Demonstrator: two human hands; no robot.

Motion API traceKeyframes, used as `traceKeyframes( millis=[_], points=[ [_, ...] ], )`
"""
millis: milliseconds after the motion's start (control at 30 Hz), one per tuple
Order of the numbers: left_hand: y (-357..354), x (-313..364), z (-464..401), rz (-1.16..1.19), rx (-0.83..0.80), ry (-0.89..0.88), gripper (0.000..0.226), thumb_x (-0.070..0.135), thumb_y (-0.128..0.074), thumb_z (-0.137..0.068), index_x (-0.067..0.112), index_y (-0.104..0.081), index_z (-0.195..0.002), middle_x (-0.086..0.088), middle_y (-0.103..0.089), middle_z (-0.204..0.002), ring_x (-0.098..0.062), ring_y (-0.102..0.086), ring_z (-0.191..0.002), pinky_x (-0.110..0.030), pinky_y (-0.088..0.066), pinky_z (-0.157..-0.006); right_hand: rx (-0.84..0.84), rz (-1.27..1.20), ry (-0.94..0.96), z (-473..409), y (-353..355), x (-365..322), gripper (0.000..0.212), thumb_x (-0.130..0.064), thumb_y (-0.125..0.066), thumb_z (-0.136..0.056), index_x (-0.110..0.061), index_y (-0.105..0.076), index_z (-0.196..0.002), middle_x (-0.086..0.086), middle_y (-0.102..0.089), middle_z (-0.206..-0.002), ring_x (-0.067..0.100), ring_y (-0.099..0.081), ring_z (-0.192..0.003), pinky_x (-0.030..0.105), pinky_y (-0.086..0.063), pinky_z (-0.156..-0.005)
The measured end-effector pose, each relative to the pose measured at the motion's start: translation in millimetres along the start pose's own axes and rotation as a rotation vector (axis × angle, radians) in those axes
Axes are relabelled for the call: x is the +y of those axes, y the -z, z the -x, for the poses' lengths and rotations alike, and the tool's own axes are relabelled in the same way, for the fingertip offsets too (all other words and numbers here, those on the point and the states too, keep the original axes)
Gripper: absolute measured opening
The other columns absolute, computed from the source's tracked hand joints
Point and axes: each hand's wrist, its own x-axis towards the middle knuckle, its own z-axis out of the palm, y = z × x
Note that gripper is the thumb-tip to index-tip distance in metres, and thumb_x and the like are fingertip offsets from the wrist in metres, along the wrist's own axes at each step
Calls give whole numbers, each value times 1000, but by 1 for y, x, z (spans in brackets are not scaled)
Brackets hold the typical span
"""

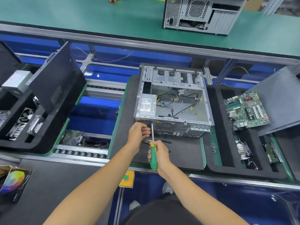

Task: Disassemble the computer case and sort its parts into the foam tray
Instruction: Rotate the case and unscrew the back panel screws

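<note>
We're on an assembly line here, roller conveyor running between green-edged pallets, a green-topped bench behind it. Centre stage sits the computer case [174, 101], lying on its side on a dark mat [178, 148], open side up, rear panel towards us. It looks largely gutted: the power supply [146, 106] sits in the near-left corner with loose cables [177, 103] trailing across the bare floor. Our right hand [159, 155] is wrapped round the green and yellow handle of the screwdriver [153, 153], whose shaft runs up to the rear panel right beside the power supply's vent, so we judge a supply screw is the step in hand. Our left hand [139, 133] is loosely curled at the shaft near the tip, seemingly steadying it; whether it pinches anything we cannot tell. Handling, as we read it: thin sheet steel, stiff but with sharp edges, so hold the case by its folded frame rails; the supply is likely the dense, heavy lump, best lifted by its box body, never by the cables. To the right lies the foam tray [215, 127], holding a motherboard [246, 110] and small parts in its lower pockets, with a dark side panel [280, 103] leaning over it. At left another tray [40, 143] holds parts, and a second case [201, 13] stands on the far bench.
</note>
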Motion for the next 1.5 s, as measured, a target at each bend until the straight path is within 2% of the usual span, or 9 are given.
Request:
traceKeyframes(
  millis=[67, 167, 300, 500, 733, 833, 1000, 1267, 1500],
  points=[
    [7, 1, -1, 47, 52, 28, 15, 9, -47, -93, 6, -61, -88, -8, -66, -71, -11, -52, -49, -22, -41, -49, -32, 41, 0, 1, -2, 1, 17, -24, -56, -90, -8, -59, -83, 6, -57, -59, 18, -50, -45, 24, -41, -45],
    [13, 3, -3, 66, 68, 33, 26, 11, -43, -98, 5, -63, -83, -6, -57, -68, -10, -40, -47, -23, -30, -47, -73, 88, -6, 3, -7, 1, 17, -24, -55, -91, -8, -59, -85, 7, -57, -61, 18, -50, -47, 25, -41, -46],
    [13, 9, 2, -39, -38, -39, 37, 30, -46, -108, 4, -70, -98, 4, -43, -57, -8, -31, -46, -25, -23, -48, -94, 98, -7, 3, -18, -6, 17, -23, -56, -91, -7, -58, -86, 8, -57, -60, 18, -50, -46, 25, -40, -45],
    [25, 8, 10, -234, -72, -221, 35, 36, -48, -108, 13, -74, -107, 4, -41, -66, -6, -38, -56, -20, -35, -52, -135, 124, -5, -1, -31, -12, 19, -25, -53, -94, -9, -62, -87, 7, -58, -61, 17, -51, -48, 27, -43, -48],
    [34, 14, 4, -253, -65, -187, 28, 32, -51, -105, 22, -76, -99, 1, -49, -74, -10, -42, -65, -24, -37, -57, -138, 125, -47, -4, -43, -10, 23, -28, -54, -94, -9, -62, -83, 6, -60, -61, 17, -52, -47, 27, -43, -48],
    [35, 17, 2, -264, -50, -186, 29, 29, -51, -103, 28, -78, -93, 12, -57, -66, -8, -46, -63, -20, -39, -53, -135, 121, -51, -5, -44, -11, 24, -29, -55, -94, -9, -62, -84, 6, -60, -61, 16, -53, -47, 27, -44, -49],
    [33, 15, 0, -302, -65, -181, 30, 26, -50, -104, 29, -78, -96, 3, -53, -75, -11, -45, -68, -24, -38, -56, -115, 74, -83, -5, -45, -8, 24, -29, -56, -95, -9, -62, -83, 6, -59, -60, 16, -53, -46, 26, -44, -46],
    [31, 13, -4, -297, -37, -202, 31, 27, -51, -103, 36, -78, -90, 10, -49, -68, -8, -44, -63, -22, -39, -54, -116, 69, -92, -6, -45, -9, 23, -28, -56, -96, -8, -61, -88, 7, -60, -62, 16, -53, -48, 27, -45, -48],
    [33, 16, -5, -364, -39, -218, 26, 28, -50, -105, 27, -76, -103, 13, -61, -79, -10, -54, -79, -30, -44, -78, -121, 31, -110, -7, -48, -9, 24, -29, -55, -98, -8, -62, -88, 7, -60, -61, 17, -55, -48, 28, -47, -49]
  ],
)
